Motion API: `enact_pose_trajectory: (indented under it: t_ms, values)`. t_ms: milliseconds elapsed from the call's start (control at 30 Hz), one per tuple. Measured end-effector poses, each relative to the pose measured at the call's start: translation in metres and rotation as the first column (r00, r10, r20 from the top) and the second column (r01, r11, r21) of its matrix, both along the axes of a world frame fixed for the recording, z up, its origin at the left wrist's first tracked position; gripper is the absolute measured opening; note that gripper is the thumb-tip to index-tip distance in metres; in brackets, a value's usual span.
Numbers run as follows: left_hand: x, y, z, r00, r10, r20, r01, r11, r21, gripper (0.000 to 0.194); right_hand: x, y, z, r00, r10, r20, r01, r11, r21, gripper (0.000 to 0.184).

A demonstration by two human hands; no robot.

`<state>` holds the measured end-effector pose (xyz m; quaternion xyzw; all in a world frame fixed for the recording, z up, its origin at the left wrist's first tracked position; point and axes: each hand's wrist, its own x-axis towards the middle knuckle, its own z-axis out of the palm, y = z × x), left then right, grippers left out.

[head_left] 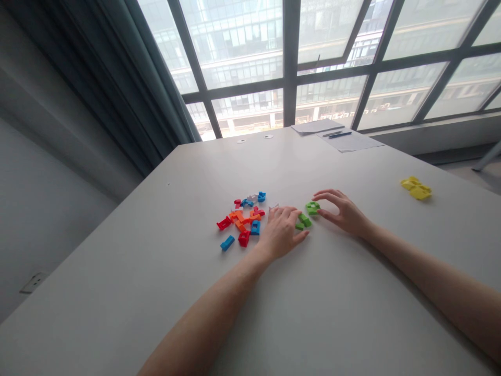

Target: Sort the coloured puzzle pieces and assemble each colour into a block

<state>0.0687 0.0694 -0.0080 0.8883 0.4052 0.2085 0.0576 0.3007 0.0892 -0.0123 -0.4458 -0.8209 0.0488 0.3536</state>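
My left hand point(279, 230) lies low over the table with its thumb held away from the fingers. It is open, and its fingertips hide part of the pile. Beside its index finger and thumb are green plastic pieces point(305, 220). My right hand point(344, 211) is also open, thumb and fingers apart, its fingertips at the edge of another green piece point(312, 208). Whether they touch it I cannot tell. Left of my left hand lie several loose plastic pieces: orange ones point(239, 219), red ones point(244, 238), blue ones point(227, 243) and a whitish one point(252, 198).
A group of yellow pieces point(417, 188) sits apart on the right of the white table point(188, 188). Papers point(317, 127) and a pen point(340, 134) lie at the far edge, before the window. A dark curtain point(129, 78) hangs on the left.
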Motion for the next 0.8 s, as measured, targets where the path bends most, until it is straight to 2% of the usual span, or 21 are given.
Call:
enact_pose_trajectory:
  t_ms: [100, 333, 567, 800]
  values:
    - [0.000, 0.000, 0.000, 0.999, 0.034, 0.011, -0.034, 0.999, 0.002, 0.032, -0.006, -0.007, 0.003, 0.997, 0.010, 0.077, -0.016, 0.997, 0.074, 0.010]
    - [0.001, -0.001, 0.002, 0.998, 0.058, 0.030, -0.058, 0.998, -0.005, 0.024, -0.019, -0.016, 0.003, 0.965, 0.108, 0.241, -0.130, 0.989, 0.077, 0.010]
    - [0.000, -0.001, 0.003, 0.997, 0.069, 0.017, -0.069, 0.998, 0.001, 0.015, -0.016, -0.014, 0.004, 0.972, 0.104, 0.210, -0.125, 0.988, 0.089, 0.005]
    - [-0.001, -0.002, 0.002, 0.997, 0.075, 0.031, -0.075, 0.997, -0.009, 0.016, -0.005, -0.011, 0.010, 0.993, -0.017, 0.119, -0.007, 0.981, 0.196, 0.006]
